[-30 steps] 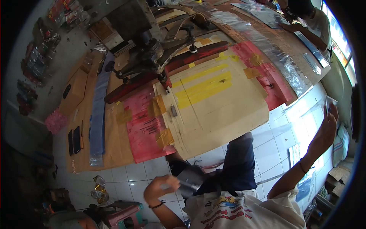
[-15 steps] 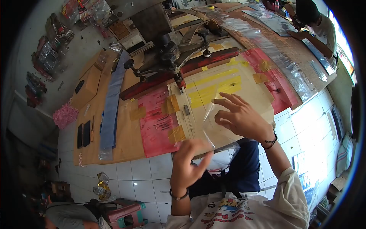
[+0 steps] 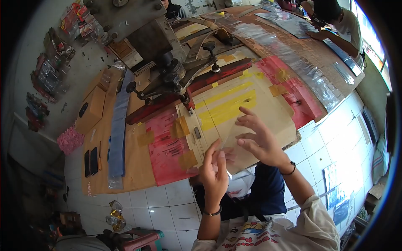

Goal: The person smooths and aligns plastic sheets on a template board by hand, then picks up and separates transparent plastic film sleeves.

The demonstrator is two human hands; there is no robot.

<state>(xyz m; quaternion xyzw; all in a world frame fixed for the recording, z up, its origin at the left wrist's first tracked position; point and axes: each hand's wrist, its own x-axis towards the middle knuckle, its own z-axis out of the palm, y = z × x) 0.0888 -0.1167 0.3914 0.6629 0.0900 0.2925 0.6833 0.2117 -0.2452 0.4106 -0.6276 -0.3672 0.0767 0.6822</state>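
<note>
A thin clear plastic sheet [image 3: 233,136] is hard to see against the beige board [image 3: 272,119]. My left hand [image 3: 214,169] is closed at the sheet's near left edge, fingers upright and thumb close to them. To its right, my right hand [image 3: 263,142] hovers above the board, fingers apart and bent toward the sheet; whether they touch it is unclear. Yellow tape strips [image 3: 228,109] cross the board beyond both hands. A small grey metal piece [image 3: 197,133] lies on the board's left strip.
A press with a red bar [image 3: 226,77] and black knobs stands ahead. Red sheets [image 3: 165,154] flank the board. Two phones [image 3: 91,162] and a blue strip [image 3: 119,142] lie left. Another person [image 3: 341,35] works at the far right table, and a stool [image 3: 144,242] stands below.
My left hand has moved up and right to the plastic sheet, closing its fingers. My right hand has turned more upright. The view has shifted slightly.
</note>
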